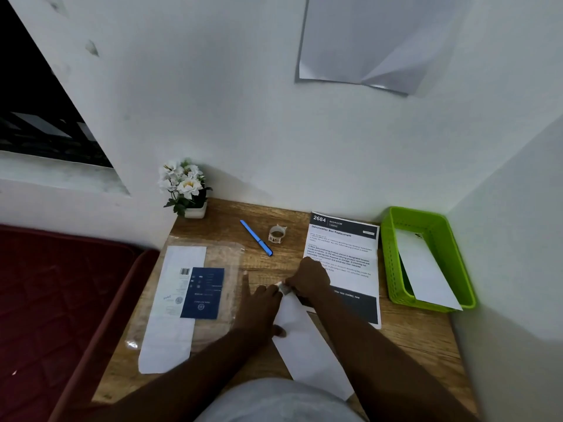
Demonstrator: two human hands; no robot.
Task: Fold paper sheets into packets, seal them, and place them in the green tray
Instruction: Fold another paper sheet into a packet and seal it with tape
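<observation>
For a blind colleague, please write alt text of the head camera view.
Two hands, left hand and right hand, press a piece of tape on the top end of a folded white paper packet on a wooden table. At right, a green tray holds one packet; a blue pen and tape roll lie behind.

You see a bright green tray (393,263), a blue pen (256,237), white flowers (182,179), a wood-grain table (405,339), and a dark red quilted bed (61,300).
</observation>
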